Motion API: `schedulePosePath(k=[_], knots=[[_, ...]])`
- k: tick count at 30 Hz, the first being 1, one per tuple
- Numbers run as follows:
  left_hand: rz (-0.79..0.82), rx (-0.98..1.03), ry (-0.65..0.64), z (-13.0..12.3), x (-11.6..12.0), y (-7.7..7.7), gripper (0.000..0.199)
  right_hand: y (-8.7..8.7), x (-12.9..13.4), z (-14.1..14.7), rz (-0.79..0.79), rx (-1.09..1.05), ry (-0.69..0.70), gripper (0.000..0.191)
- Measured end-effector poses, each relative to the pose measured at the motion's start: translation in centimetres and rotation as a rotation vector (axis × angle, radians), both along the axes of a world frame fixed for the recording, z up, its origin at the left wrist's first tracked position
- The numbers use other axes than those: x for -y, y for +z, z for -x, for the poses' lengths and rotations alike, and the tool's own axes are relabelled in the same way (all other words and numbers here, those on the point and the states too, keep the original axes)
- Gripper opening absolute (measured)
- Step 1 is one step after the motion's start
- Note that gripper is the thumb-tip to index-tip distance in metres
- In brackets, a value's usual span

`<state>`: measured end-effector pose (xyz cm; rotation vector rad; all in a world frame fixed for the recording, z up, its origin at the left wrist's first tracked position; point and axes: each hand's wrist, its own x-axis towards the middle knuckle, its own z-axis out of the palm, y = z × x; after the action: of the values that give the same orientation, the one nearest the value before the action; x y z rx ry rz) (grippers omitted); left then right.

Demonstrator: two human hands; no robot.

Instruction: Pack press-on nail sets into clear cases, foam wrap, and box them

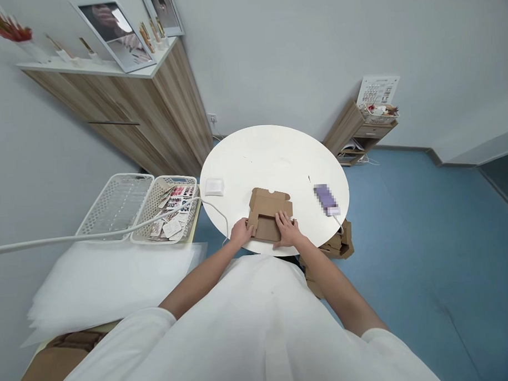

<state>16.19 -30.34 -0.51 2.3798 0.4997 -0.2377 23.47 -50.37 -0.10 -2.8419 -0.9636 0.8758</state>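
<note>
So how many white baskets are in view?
3: an outer basket and an inner basket left of the round table, plus a third basket on the small cabinet.

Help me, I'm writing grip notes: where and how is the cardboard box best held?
Probably by its left and right side walls, coming in from both sides. The cardboard box lies on the table with its lid open at the far side, a loose flap that would likely bend.

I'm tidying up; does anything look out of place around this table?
The white cable passes over the baskets, bending by the left edge of the table, an awkward path that might snag. The cardboard box shows no obvious damage.
</note>
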Motion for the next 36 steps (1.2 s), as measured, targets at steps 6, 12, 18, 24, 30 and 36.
schedulePosePath(k=[6,12,18,24,30,36], knots=[[-0.080,-0.082,-0.020,-0.3,0.0,-0.1,0.021,0.2,-0.2,0.0,0.005,-0.002,0.016,0.131],[-0.217,-0.159,-0.058,-1.0,0.4,-0.1,0.026,0.2,-0.4,0.2,0.005,0.007,0.014,0.129],[-0.164,-0.117,-0.051,-0.7,0.1,-0.1,0.027,0.1,-0.4,0.0,0.013,0.026,0.007,0.128],[0.070,0.047,-0.203,0.3,-1.6,0.4,0.093,0.4,-0.1,-0.4,0.021,0.012,0.029,0.127],[-0.031,-0.030,-0.430,-1.3,-2.1,0.4,0.122,0.6,-0.2,-0.7,0.027,0.018,0.036,0.126],[-0.034,-0.035,-0.465,-2.0,-2.0,-0.3,0.122,0.8,1.1,-0.3,-0.146,0.080,-0.084,0.116]])
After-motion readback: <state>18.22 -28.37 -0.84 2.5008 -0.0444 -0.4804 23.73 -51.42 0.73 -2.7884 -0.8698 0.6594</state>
